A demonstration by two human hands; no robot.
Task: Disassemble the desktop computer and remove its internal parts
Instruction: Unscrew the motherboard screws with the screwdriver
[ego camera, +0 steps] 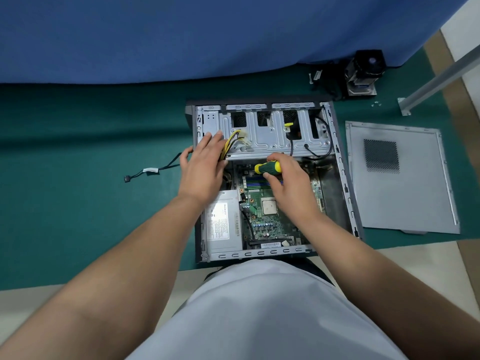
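Grey open computer case (345, 188) lies on its side on the green mat (78, 203), just in front of the person; power supply (223, 222) at near left, green motherboard (270, 216) beside it; right hand (288, 178) grips a green-and-yellow screwdriver (267, 168) above the board; left hand (205, 162), fingers straight, presses on the yellow cable bundle (230, 144) at the drive cage (272, 131); side panel (400, 178) lies right of the case; loose black cable (153, 170) lies left; cooler (363, 74) farther back.
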